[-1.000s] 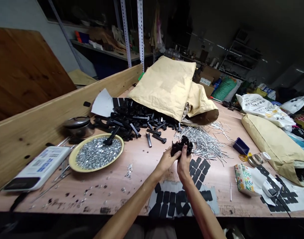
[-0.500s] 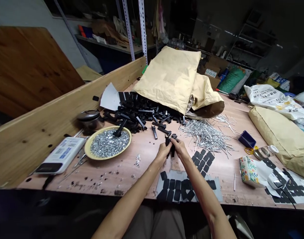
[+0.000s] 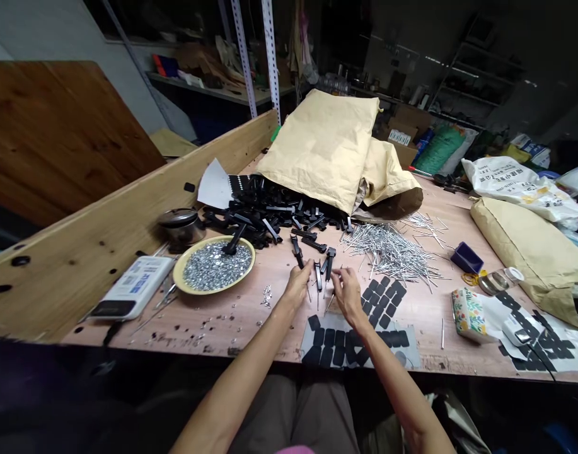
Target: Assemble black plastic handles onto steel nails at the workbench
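Black parts (image 3: 318, 277) have been spread apart beyond the grey sheet (image 3: 413, 355), which should ease single handling; whether one is pinched by the left hand (image 3: 298, 285) cannot be told; the right hand (image 3: 348, 294) is loosely spread alongside.

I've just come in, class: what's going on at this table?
Someone is working bare-handed at a pinkish-brown table. The left hand is at a long, narrow, black plastic-looking piece, and the right hand is beside a similar black piece; whether either grips is unclear. Beyond them lie a heap of black plastic-looking parts and, to its right, a pile of thin silvery metal rods.
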### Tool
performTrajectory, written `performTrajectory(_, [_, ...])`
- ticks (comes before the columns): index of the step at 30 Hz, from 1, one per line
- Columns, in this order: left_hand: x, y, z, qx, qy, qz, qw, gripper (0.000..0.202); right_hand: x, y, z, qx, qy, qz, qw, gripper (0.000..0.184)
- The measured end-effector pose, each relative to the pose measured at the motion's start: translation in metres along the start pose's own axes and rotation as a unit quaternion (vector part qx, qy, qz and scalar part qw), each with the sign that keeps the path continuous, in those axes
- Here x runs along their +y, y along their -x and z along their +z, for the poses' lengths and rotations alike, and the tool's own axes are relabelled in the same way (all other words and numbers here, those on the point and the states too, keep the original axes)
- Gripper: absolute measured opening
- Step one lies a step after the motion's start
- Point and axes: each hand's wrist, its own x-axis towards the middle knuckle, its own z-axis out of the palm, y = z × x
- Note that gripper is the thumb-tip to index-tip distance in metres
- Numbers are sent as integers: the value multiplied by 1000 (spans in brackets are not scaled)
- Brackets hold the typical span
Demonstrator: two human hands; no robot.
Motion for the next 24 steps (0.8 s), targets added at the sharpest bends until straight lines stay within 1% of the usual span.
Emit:
performTrajectory(3, [6, 9, 1, 16, 18, 0, 1000, 23, -8, 26, 5, -110, -38, 14, 993, 23])
performTrajectory(5, [10, 18, 4, 7, 22, -6, 1000, 21, -13, 39, 7, -145, -65, 38, 987, 22])
performTrajectory(7, [14, 32, 6, -16, 15, -15, 1000, 24, -15, 45, 2, -134, -69, 47, 987, 21])
performTrajectory(8, [14, 41, 6, -33, 10, -26, 999, 26, -15, 46, -4, -111, -58, 46, 991, 21])
performTrajectory(10, [12, 64, 2, -69, -23, -25, 997, 31, -13, 45, -22, -53, -6, 30, 998, 19])
performTrajectory(11, [9, 76, -2, -95, -52, -12, 994, 29, -12, 44, -33, -30, 32, 18, 999, 18])
performTrajectory(12, [5, 88, -5, -112, -147, 96, 978, 28, -12, 43, -44, -21, 71, 3, 997, 18])
performTrajectory(13, [1, 99, -9, -99, -245, 227, 938, 27, -12, 42, -55, -28, 105, -15, 994, 17])
performTrajectory(14, [-3, 107, -12, -95, -323, 346, 876, 24, -13, 42, -65, -50, 130, -36, 990, 17])
performTrajectory(15, [-6, 112, -14, -98, -385, 440, 805, 20, -15, 43, -74, -82, 142, -57, 985, 17])
performTrajectory(16, [-8, 115, -15, -97, -431, 510, 738, 19, -17, 43, -82, -117, 141, -74, 980, 17])
performTrajectory(17, [-9, 116, -16, -104, -463, 559, 680, 20, -20, 44, -87, -148, 127, -82, 977, 16])
performTrajectory(18, [-9, 115, -15, -118, -484, 589, 637, 21, -22, 46, -91, -170, 105, -79, 977, 16])
performTrajectory(19, [-9, 112, -15, -138, -499, 601, 609, 22, -23, 47, -94, -185, 79, -62, 978, 16])
performTrajectory(20, [-9, 110, -14, -162, -510, 598, 596, 22, -23, 48, -96, -195, 50, -35, 979, 16])
performTrajectory(21, [-9, 108, -14, -190, -519, 582, 597, 24, -22, 48, -97, -202, 20, 0, 979, 16])
performTrajectory(22, [-9, 106, -13, -214, -525, 555, 608, 25, -20, 49, -97, -209, -12, 37, 977, 17])
performTrajectory(23, [-10, 105, -13, -231, -528, 519, 631, 25, -17, 49, -98, -216, -46, 72, 973, 17])
performTrajectory(24, [-11, 106, -13, -238, -525, 475, 665, 24, -13, 48, -99, -218, -78, 103, 967, 17])
